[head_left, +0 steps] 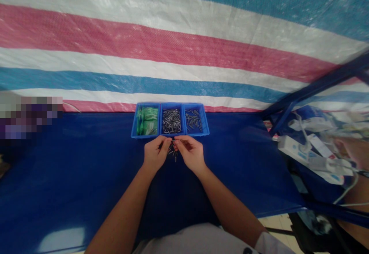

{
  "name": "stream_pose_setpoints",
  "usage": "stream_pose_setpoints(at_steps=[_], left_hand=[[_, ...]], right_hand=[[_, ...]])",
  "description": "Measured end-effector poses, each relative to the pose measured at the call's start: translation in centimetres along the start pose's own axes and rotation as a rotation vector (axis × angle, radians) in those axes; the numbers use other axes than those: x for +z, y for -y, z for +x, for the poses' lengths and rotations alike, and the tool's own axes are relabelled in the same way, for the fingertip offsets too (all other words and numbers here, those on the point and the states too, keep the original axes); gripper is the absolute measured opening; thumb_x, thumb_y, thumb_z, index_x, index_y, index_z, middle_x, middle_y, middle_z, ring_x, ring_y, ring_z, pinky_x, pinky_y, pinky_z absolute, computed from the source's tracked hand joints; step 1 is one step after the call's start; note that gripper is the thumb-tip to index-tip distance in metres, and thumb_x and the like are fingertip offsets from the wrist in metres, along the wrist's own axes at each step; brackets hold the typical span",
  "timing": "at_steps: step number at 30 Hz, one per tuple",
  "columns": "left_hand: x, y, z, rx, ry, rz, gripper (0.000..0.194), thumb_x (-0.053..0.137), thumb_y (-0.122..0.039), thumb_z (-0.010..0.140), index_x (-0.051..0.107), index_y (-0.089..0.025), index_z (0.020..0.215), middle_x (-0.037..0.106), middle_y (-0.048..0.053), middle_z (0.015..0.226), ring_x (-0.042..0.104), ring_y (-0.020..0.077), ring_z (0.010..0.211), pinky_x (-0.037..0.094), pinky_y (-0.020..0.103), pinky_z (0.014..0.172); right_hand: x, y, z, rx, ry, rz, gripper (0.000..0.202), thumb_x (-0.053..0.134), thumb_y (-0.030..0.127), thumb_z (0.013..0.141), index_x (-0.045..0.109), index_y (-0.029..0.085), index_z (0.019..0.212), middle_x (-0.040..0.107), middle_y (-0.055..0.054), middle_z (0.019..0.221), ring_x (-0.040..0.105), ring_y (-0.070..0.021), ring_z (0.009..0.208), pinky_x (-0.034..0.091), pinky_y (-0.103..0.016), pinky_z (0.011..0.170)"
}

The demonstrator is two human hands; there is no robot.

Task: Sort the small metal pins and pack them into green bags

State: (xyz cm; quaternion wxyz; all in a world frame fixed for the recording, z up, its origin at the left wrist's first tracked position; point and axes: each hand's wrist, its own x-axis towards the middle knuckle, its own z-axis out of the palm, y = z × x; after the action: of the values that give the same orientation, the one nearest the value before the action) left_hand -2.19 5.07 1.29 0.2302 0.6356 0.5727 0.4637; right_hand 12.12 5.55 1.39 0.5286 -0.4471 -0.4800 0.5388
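My left hand point(156, 153) and my right hand point(190, 153) meet at the front edge of a three-part blue tray. Their thumbs and fingertips are closed, pinching a thin metal pin point(173, 140) held level between them; the fingers hide much of it. Below the fingertips, a small heap of loose dark metal pins point(175, 155) lies on the table. The tray's middle bin holds a dense pile of similar metal pins point(172, 121). Fewer pins point(194, 120) lie in the right bin. Green plastic packets point(148, 118) fill the left bin.
The blue tray point(170, 135) stands on a dark blue table point(95, 177) against a striped plastic sheet point(173, 50). On the right are a blue metal frame point(314, 88) and a white power strip point(301, 156) with cables. Another person's arm point(353, 154) shows at the far right.
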Motion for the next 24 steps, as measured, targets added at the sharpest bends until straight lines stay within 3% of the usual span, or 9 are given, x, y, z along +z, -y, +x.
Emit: stream_pose_setpoints(at_steps=[5, 15, 21, 24], left_hand=[[0.31, -0.08, -0.01, 0.004, 0.018, -0.086, 0.019, 0.058, -0.032, 0.086, 0.068, -0.017, 0.094, 0.068, -0.002, 0.064, 0.062, 0.0095, 0.052, 0.048, 0.019, 0.054], [0.10, -0.04, 0.04, 0.009, 0.005, 0.021, 0.025, 0.054, -0.032, 0.088, 0.064, -0.017, 0.071, 0.061, -0.003, 0.053, 0.056, 0.0084, 0.047, 0.043, 0.018, 0.051], [0.40, 0.16, -0.09, 0.007, 0.040, -0.089, 0.019, 0.058, -0.032, 0.087, 0.068, -0.017, 0.093, 0.070, -0.001, 0.067, 0.063, 0.0096, 0.055, 0.049, 0.018, 0.056], [0.50, 0.09, -0.09, 0.012, 0.053, -0.090, 0.019, 0.057, -0.031, 0.087, 0.067, -0.017, 0.093, 0.069, -0.001, 0.066, 0.062, 0.0095, 0.054, 0.049, 0.019, 0.056]], right_hand=[[-0.22, -0.20, 0.13, -0.036, 0.001, -0.012, 0.015, 0.070, 0.032, 0.080, 0.073, 0.023, 0.091, 0.073, -0.002, 0.079, 0.067, -0.0140, 0.063, 0.059, -0.028, 0.063], [-0.40, -0.83, -0.08, -0.135, 0.036, -0.151, 0.014, 0.067, 0.030, 0.083, 0.073, 0.023, 0.094, 0.073, -0.004, 0.086, 0.069, -0.0149, 0.068, 0.059, -0.028, 0.065], [-0.45, -0.46, 0.06, -0.130, 0.025, -0.108, 0.014, 0.066, 0.028, 0.084, 0.073, 0.023, 0.095, 0.072, -0.004, 0.088, 0.068, -0.0138, 0.066, 0.060, -0.027, 0.063], [-0.46, -0.48, 0.10, -0.136, 0.021, -0.091, 0.013, 0.067, 0.026, 0.083, 0.074, 0.024, 0.094, 0.072, -0.003, 0.088, 0.068, -0.0136, 0.067, 0.060, -0.027, 0.065]])
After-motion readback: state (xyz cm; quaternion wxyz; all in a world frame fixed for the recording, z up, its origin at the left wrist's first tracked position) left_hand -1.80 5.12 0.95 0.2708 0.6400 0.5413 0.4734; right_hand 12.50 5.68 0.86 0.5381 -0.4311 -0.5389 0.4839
